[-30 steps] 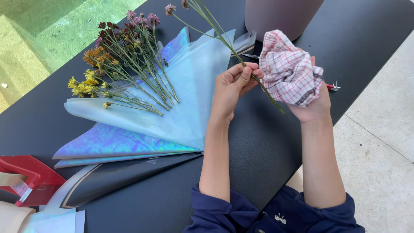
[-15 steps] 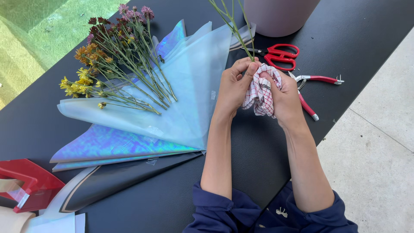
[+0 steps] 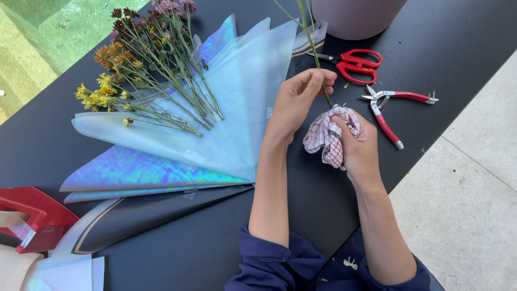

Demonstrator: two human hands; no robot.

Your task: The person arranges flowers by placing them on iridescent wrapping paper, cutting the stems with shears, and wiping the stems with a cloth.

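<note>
My left hand point(image 3: 299, 97) pinches a thin green flower stem point(image 3: 308, 31) that runs up past the top edge. Just below it, my right hand point(image 3: 356, 144) grips a red-and-white checked cloth point(image 3: 324, 138) bunched around the lower end of that stem. Both hands hover over the black table point(image 3: 441, 48). To the left, several dried flowers point(image 3: 145, 64) in yellow, orange and dark red lie on a fan of translucent and iridescent wrapping sheets point(image 3: 237, 108).
Red-handled scissors point(image 3: 355, 62) and red-handled pliers point(image 3: 389, 108) lie right of my hands. A pinkish round pot point(image 3: 355, 16) stands at the top. A red tape dispenser point(image 3: 29, 218) sits at the lower left. The table edge and pale floor point(image 3: 468, 188) are on the right.
The cloth has slid down the stem from the upper part to its lower end, and both hands have dropped toward the table. The scissors and pliers came into view.
</note>
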